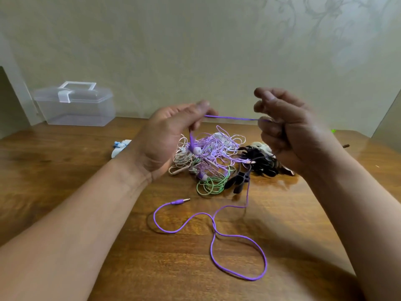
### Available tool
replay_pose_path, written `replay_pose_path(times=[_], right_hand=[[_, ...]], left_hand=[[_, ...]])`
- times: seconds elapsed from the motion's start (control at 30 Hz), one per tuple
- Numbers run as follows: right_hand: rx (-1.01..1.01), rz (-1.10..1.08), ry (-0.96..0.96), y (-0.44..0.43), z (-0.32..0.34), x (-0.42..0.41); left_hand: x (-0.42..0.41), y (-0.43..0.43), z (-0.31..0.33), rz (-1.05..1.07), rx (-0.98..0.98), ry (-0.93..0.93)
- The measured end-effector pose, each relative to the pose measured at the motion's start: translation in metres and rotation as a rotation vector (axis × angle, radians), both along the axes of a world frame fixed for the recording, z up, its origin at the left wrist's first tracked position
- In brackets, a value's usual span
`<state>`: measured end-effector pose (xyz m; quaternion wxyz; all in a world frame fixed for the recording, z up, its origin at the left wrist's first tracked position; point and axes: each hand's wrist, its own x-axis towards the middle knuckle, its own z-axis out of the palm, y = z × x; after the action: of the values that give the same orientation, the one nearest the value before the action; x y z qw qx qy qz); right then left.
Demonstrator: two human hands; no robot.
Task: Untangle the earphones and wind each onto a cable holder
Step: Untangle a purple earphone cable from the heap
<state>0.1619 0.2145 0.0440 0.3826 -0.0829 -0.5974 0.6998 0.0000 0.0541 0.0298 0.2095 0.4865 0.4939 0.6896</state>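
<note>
Head view, purple earphone cable (231, 117) being pinched taut between left hand (165, 135) and right hand (288, 131), tangled earphones (208, 157) lying beneath them on desk (86, 192).

Centre blocked, flanks open.
Tangle (208, 153) and black cable holders (260, 161) crowd the middle of the table (65, 174); purple cable (213, 227) loops across near centre; clear box (76, 107) sits far left. Bare wood near-left and near-right gives passage.
</note>
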Motion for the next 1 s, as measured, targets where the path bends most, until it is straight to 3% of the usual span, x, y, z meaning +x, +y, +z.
replay_pose_path(times=[0.13,0.23,0.33,0.5,0.63,0.8,1.0], right_hand=[[0.226,0.0,-0.294,0.006,-0.006,0.004],[0.373,0.346,-0.534,0.007,-0.005,0.02],[0.497,0.663,-0.68,0.002,0.0,0.03],[0.193,0.719,-0.557,-0.012,-0.009,0.011],[0.289,0.581,-0.489,-0.028,-0.016,-0.002],[0.072,0.378,-0.278,-0.016,-0.003,-0.001],[0.054,0.31,-0.185,-0.016,-0.003,0.001]], left_hand=[[-0.008,-0.007,0.006,-0.179,0.066,-0.26],[-0.011,-0.011,0.009,-0.284,0.04,-0.336],[-0.008,-0.009,0.003,-0.307,0.007,-0.283],[0.006,-0.002,-0.008,-0.18,-0.153,-0.04],[0.012,0.002,-0.01,-0.126,-0.197,0.023],[-0.003,0.0,-0.012,-0.268,-0.22,-0.166],[-0.002,0.001,-0.013,-0.262,-0.21,-0.261]])
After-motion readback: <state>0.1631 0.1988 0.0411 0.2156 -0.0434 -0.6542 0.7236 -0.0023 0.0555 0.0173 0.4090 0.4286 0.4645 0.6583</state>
